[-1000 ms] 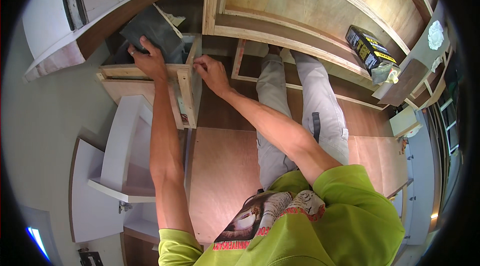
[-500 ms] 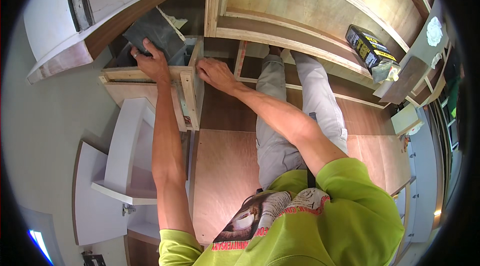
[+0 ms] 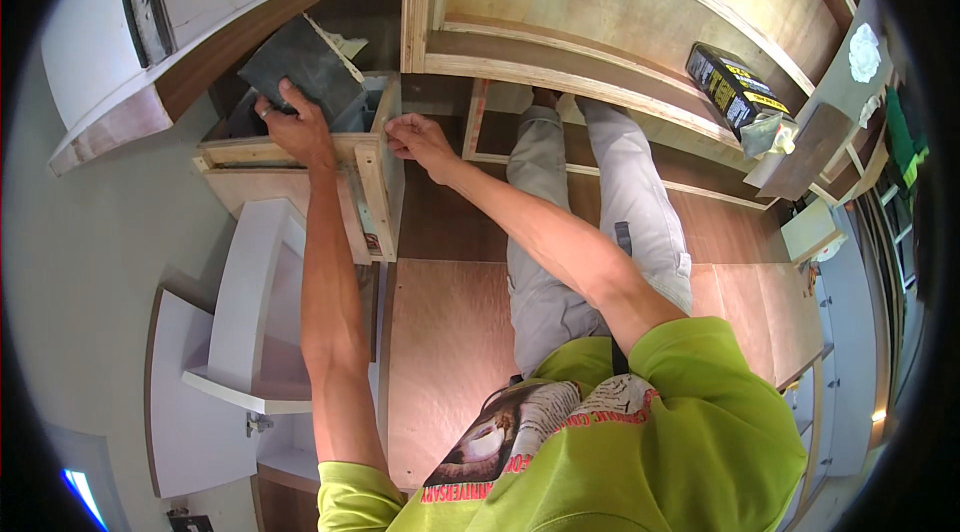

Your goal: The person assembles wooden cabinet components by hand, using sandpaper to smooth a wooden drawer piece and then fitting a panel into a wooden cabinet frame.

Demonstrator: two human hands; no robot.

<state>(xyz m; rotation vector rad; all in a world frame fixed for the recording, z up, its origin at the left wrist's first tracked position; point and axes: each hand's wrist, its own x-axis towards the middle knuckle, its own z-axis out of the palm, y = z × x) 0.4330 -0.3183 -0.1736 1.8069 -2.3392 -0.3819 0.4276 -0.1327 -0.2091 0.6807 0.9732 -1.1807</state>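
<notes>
My left hand (image 3: 300,132) is closed on the lower edge of a dark grey flat sheet (image 3: 312,64), its thumb against the face. The sheet stands tilted in an open wooden box (image 3: 375,177), and a pale torn strip runs along its right edge. Beside the box's right wall is my right hand (image 3: 422,144), fingers curled and pinched together close to the top corner. Whatever may be between those fingertips is too small or hidden to make out. A grey container (image 3: 365,112) shows partly inside the box, behind the sheet.
A plywood cabinet frame (image 3: 560,72) stands ahead, with a black and yellow can (image 3: 735,87) on its ledge. White cabinet parts (image 3: 250,302) are at the left. A plywood panel (image 3: 450,352) lies below my arms, and a white drawer front with a metal slide (image 3: 150,7) overhangs upper left.
My right hand has drawn slightly away from the box's top corner, its fingers more pinched. The left hand stays on the grey sheet. The view has shifted a little.
</notes>
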